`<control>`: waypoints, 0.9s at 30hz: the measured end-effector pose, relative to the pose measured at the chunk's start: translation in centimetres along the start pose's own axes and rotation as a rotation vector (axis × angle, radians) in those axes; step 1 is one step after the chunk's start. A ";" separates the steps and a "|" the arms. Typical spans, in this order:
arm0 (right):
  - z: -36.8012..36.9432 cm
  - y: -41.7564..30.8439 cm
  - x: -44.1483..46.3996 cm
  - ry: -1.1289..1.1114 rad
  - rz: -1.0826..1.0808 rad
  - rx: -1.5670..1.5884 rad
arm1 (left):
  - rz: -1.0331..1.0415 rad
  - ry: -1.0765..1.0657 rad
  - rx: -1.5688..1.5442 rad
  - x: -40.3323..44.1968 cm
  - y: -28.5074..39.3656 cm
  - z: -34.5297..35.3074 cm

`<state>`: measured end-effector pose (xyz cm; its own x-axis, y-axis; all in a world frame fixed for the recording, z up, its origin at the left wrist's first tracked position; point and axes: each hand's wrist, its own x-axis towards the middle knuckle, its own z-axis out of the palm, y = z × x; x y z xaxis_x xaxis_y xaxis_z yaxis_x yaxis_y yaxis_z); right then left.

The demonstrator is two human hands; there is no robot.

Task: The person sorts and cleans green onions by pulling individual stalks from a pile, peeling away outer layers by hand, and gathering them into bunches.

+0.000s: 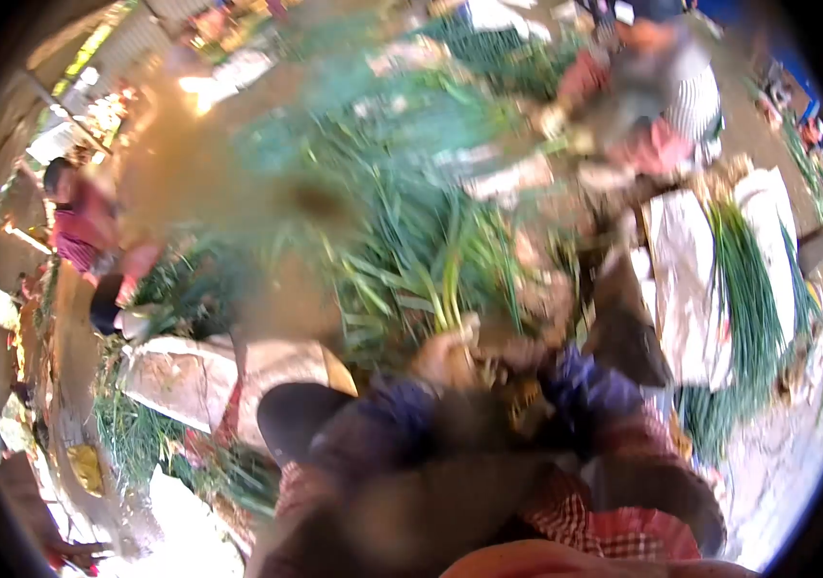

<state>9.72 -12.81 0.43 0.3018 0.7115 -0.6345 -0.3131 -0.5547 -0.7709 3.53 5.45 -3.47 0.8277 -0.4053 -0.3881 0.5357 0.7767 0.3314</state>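
Low in the middle, my left hand (442, 360) is closed around the pale lower ends of a few green onions (450, 289), whose leaves fan upward and away from me. Beside it, my right hand (524, 356) is close to the same stalk ends. Its fingers are blurred, and whether they grip anything does not show. Blue-purple cuffs cover both wrists. A large loose heap of green onions (387, 197) spreads just beyond my hands, partly hidden by smears on the lens.
Long green onions (750, 279) lie across a pale sack (686, 279) on the right. Another pale sack (175, 380) lies on the left, with more greens (137, 433) beside it. One person (84, 222) is at the left; another (671, 106) bends at the upper right.
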 end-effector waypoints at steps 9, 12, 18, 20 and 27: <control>-9.0 7.4 4.7 0.531 0.020 -0.529 | 0.404 0.389 0.248 0.6 1.8 -1.2; -10.2 2.9 3.7 0.807 0.304 -0.713 | 0.363 0.553 0.338 1.6 -0.5 -3.7; -11.3 3.6 5.6 0.754 0.172 -0.790 | 0.223 0.369 0.057 0.6 0.1 -0.2; -13.3 7.2 8.8 0.659 0.251 -0.937 | 0.298 0.424 0.004 0.0 0.4 1.5; -11.7 0.5 3.0 0.953 0.155 -0.671 | 0.241 0.407 0.119 0.4 0.5 -0.2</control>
<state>20.97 -15.97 -2.56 0.9431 0.1640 -0.2894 0.0454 -0.9254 -0.3764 4.06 5.81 -3.63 0.8110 0.0195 -0.5848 0.3714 0.7551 0.5403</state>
